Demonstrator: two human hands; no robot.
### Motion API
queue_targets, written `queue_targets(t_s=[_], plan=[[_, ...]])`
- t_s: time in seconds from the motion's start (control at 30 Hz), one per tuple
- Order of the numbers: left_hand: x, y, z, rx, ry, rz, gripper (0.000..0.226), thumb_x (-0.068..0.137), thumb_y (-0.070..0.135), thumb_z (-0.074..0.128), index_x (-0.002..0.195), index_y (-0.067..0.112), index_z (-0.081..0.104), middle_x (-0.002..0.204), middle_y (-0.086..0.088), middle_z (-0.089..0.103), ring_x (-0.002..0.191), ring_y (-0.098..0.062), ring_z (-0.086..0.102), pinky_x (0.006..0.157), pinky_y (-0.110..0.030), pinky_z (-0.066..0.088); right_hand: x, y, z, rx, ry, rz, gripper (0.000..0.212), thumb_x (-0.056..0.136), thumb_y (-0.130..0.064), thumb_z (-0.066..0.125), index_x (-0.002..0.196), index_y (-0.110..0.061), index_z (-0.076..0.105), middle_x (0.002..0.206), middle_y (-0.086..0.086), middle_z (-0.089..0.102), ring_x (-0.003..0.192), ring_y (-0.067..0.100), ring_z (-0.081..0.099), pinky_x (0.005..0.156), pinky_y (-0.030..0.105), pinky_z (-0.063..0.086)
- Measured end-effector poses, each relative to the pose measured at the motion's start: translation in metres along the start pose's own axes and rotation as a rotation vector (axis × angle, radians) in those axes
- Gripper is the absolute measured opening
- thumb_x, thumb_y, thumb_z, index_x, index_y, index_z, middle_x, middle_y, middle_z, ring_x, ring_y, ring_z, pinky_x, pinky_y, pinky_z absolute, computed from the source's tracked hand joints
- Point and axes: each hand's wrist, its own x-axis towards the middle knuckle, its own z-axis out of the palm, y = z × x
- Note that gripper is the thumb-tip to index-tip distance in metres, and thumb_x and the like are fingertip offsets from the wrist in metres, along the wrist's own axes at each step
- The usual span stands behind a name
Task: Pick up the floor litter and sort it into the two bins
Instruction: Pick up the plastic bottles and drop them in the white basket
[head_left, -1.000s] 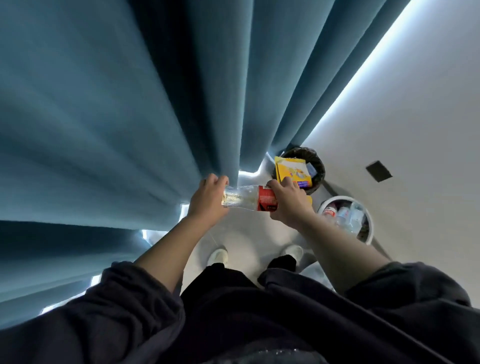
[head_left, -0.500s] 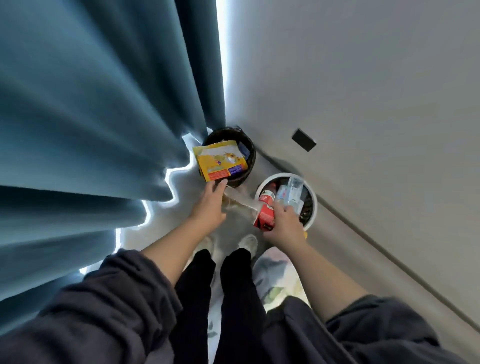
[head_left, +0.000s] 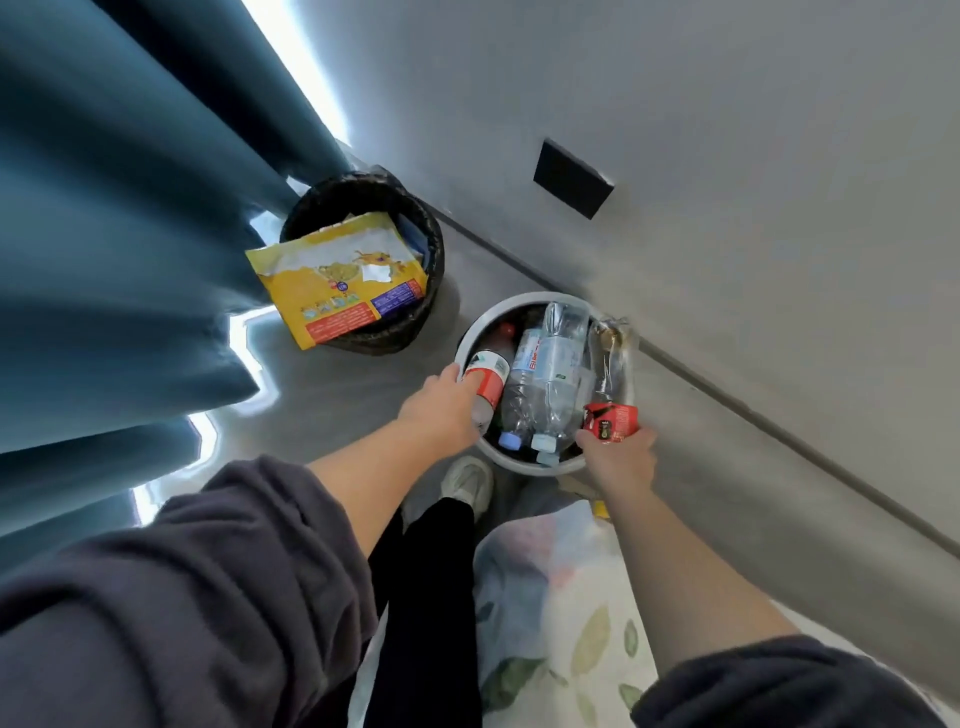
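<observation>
**Crushed bottle held over the white bin**

The crushed bottle (head_left: 610, 374), clear with a red label, lies tilted over the white bin (head_left: 514, 462) at its wall-side rim. The right hand (head_left: 618, 457) has its grip clenched round the label end. The left hand (head_left: 441, 405) is at the opposite rim; its fingers are hidden, so I cannot tell its grip. Clear bottles (head_left: 545, 374) fill the bin. Just beside it on the grey floor (head_left: 337, 384) stands a black bin (head_left: 431, 249) holding a yellow packet (head_left: 337, 280), with a teal curtain (head_left: 130, 208) beyond. A grey wall (head_left: 727, 156) runs behind both.

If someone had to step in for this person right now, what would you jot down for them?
Right hand grips a red-labelled bottle over the right edge of the white bin, not yet dropped.
Left hand rests on the bottles already inside; its grip cannot be seen.
Yellow bag sticks out of the black bin.
Left to do: release the bottle; other floor litter is out of view.
</observation>
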Motion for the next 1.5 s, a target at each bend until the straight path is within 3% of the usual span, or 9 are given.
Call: queue_targets(t_s=[0.1,0.2,0.27,0.37,0.53,0.73,0.93,1.2,1.5], plan=[[0.026,-0.003,0.01,0.021,-0.011,-0.02,0.067,0.084,0.031,0.065,0.141,0.022,0.031,0.137,-0.006,0.033,0.125,-0.032,0.037,0.092,-0.048,0.046,0.028,-0.001,0.011,-0.013,-0.018,0.045,0.069,0.081,-0.027,0.069,0.136,-0.01,0.03,0.128,0.02,0.043,0.095,0.033,0.047,0.076,0.035,0.036],[0.044,-0.005,0.014,0.075,-0.032,-0.016,0.073,0.084,0.03,0.064,0.146,0.024,0.025,0.149,-0.007,0.024,0.133,-0.031,0.03,0.096,-0.047,0.045,0.046,-0.001,0.02,-0.097,-0.062,0.022,0.082,0.084,-0.024,0.065,0.149,-0.019,0.014,0.138,0.019,0.033,0.119,0.041,0.044,0.093,0.044,0.041],[0.053,-0.006,0.015,0.114,-0.042,-0.002,0.077,0.085,0.032,0.064,0.148,0.025,0.021,0.152,-0.007,0.02,0.137,-0.03,0.026,0.1,-0.047,0.043,0.051,0.0,0.024,-0.14,-0.09,-0.034,0.087,0.088,-0.029,0.06,0.151,-0.03,0.001,0.143,0.015,0.028,0.123,0.041,0.041,0.099,0.048,0.041],[0.059,-0.007,0.016,0.138,-0.048,0.009,0.079,0.085,0.034,0.063,0.15,0.026,0.017,0.154,-0.007,0.017,0.138,-0.029,0.024,0.101,-0.047,0.043,0.054,-0.004,0.026,-0.189,-0.093,-0.147,0.083,0.094,-0.038,0.051,0.15,-0.041,-0.01,0.151,0.008,0.021,0.125,0.038,0.041,0.098,0.053,0.044],[0.069,-0.006,0.019,0.175,-0.086,0.055,0.075,0.086,0.031,0.06,0.148,0.029,0.018,0.157,-0.007,0.01,0.139,-0.033,0.022,0.102,-0.05,0.041,0.065,-0.009,0.025,-0.311,-0.085,-0.227,0.076,0.1,-0.031,0.042,0.148,-0.044,-0.017,0.149,0.012,0.024,0.116,0.039,0.049,0.092,0.053,0.049],[0.082,-0.012,0.031,0.277,-0.122,0.039,0.064,0.091,0.03,0.056,0.147,0.026,0.024,0.159,-0.01,-0.004,0.143,-0.035,0.01,0.107,-0.049,0.036,0.067,-0.014,0.039,-0.273,-0.129,-0.278,0.079,0.1,-0.03,0.044,0.147,-0.045,-0.018,0.136,0.014,0.032,0.105,0.035,0.053,0.093,0.051,0.048],[0.086,-0.034,0.021,0.244,-0.095,-0.082,0.077,0.09,0.026,0.059,0.15,0.032,0.011,0.159,-0.009,-0.009,0.142,-0.039,0.012,0.107,-0.049,0.036,0.062,-0.039,0.054,-0.277,-0.181,-0.378,0.082,0.099,-0.031,0.049,0.148,-0.046,-0.014,0.133,0.014,0.033,0.099,0.031,0.057,0.09,0.047,0.051],[0.083,-0.048,0.014,0.238,-0.04,-0.08,0.081,0.086,0.029,0.061,0.148,0.03,0.01,0.158,-0.005,-0.003,0.141,-0.033,0.015,0.1,-0.048,0.042,0.056,-0.043,0.056,-0.283,-0.183,-0.435,0.086,0.095,-0.038,0.053,0.148,-0.045,-0.014,0.152,0.012,0.019,0.128,0.036,0.043,0.102,0.051,0.043],[0.077,-0.041,0.009,0.247,-0.011,-0.041,0.086,0.086,0.036,0.062,0.149,0.029,0.004,0.159,-0.006,-0.003,0.144,-0.032,0.01,0.098,-0.048,0.042,0.056,-0.041,0.054,-0.351,-0.144,-0.405,0.084,0.094,-0.042,0.053,0.149,-0.044,-0.01,0.159,0.006,0.01,0.141,0.036,0.023,0.106,0.052,0.036]])
